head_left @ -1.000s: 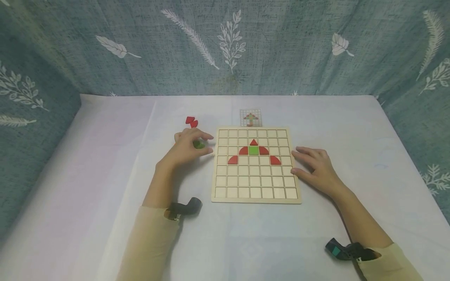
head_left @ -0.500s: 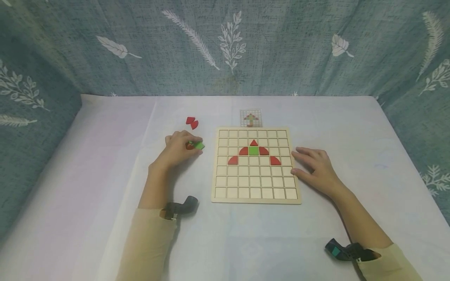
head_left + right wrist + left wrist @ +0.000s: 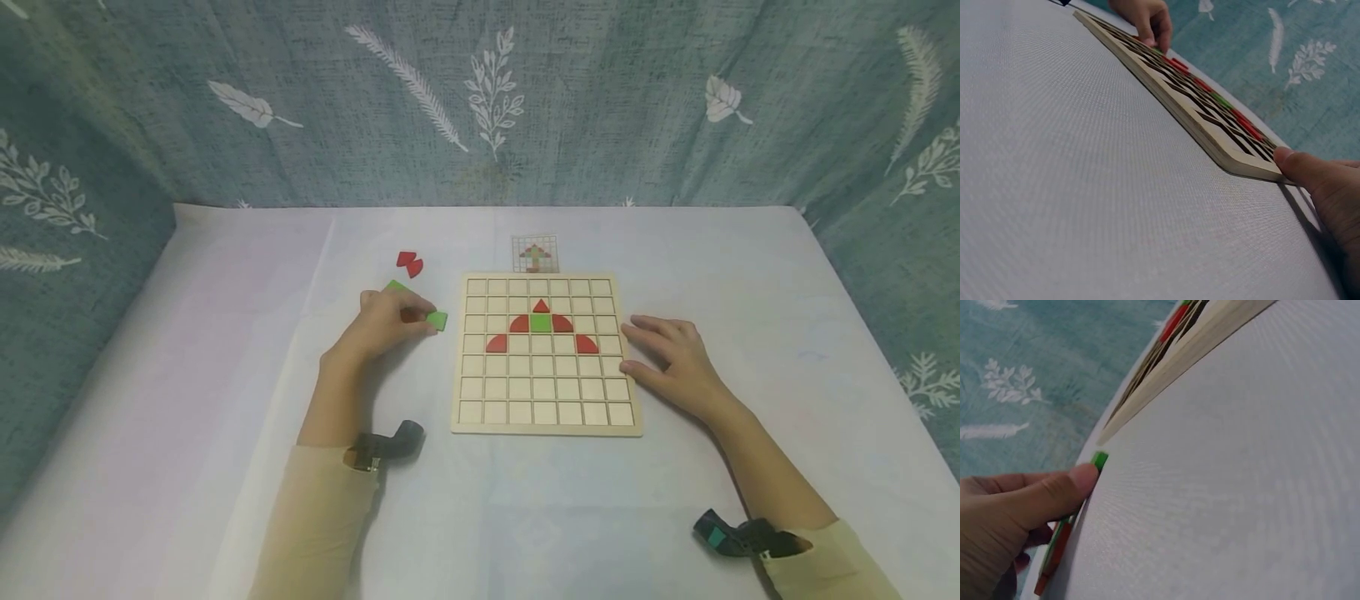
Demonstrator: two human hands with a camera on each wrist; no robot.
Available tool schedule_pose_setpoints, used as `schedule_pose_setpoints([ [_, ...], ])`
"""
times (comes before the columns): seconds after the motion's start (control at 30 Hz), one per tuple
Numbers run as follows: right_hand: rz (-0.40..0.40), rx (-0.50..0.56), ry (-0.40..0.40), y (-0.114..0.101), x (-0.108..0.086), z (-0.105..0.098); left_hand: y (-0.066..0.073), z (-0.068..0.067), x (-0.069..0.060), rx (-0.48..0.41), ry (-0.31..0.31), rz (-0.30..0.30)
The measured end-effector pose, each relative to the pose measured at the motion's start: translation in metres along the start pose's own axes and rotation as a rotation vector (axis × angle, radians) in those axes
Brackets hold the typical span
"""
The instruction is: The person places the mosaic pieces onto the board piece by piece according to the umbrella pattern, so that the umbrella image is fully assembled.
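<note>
My left hand (image 3: 381, 323) pinches a small green square tile (image 3: 437, 321) between thumb and fingertips, just left of the wooden grid board (image 3: 472, 421). In the left wrist view the thumb lies over the green tile (image 3: 1100, 460), whose end sticks out past it. A second green tile (image 3: 396, 286) shows behind that hand, and red-brown pieces (image 3: 1055, 556) lie beneath the fingers, partly hidden. On the board sit a red triangle (image 3: 542, 307), a green square (image 3: 540, 323) and several red quarter-round tiles (image 3: 497, 343). With loosely bent fingers, my right hand (image 3: 678, 362) touches the board's right edge.
Two red tiles (image 3: 410, 263) lie behind the left hand. A small pattern card (image 3: 535, 253) with a printed grid lies at the board's far edge. A patterned cloth (image 3: 600, 100) hangs behind the white-covered table (image 3: 570, 508).
The left hand has drawn back left from the board's edge, then shifted slightly right, with a green tile now showing clearly at its fingertips. The right hand has kept its place.
</note>
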State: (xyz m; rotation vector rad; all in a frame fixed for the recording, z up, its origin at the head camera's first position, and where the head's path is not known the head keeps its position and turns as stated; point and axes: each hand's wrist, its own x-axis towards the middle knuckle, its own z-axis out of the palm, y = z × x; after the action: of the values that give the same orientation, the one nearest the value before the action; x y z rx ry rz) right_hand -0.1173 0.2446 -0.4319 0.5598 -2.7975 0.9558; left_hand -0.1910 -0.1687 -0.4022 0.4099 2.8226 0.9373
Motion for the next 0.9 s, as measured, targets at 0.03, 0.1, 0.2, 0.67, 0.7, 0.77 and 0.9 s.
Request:
schedule_pose_setpoints([
  [0.03,-0.001,0.001,0.000,0.000,0.000,0.000,0.000,0.001,0.000,0.009,0.002,0.018],
  [0.1,-0.008,0.002,-0.001,0.000,0.000,0.000,-0.001,0.002,-0.001,0.029,0.024,0.058],
  [0.2,-0.022,0.007,0.002,0.000,0.001,0.000,-0.001,0.004,-0.002,0.063,0.079,0.137],
  [0.67,-0.020,-0.001,0.007,0.003,0.000,-0.001,0.023,0.015,-0.002,-0.050,0.078,0.260],
  [0.7,-0.020,0.001,0.007,0.003,0.000,-0.001,0.024,0.016,-0.002,-0.050,0.073,0.260],
  [0.77,-0.024,-0.001,0.009,0.003,0.001,0.000,0.029,0.019,-0.002,-0.044,0.060,0.261],
  [0.9,-0.034,0.001,0.012,0.003,0.001,0.001,0.037,0.024,-0.002,-0.020,0.015,0.217],
])
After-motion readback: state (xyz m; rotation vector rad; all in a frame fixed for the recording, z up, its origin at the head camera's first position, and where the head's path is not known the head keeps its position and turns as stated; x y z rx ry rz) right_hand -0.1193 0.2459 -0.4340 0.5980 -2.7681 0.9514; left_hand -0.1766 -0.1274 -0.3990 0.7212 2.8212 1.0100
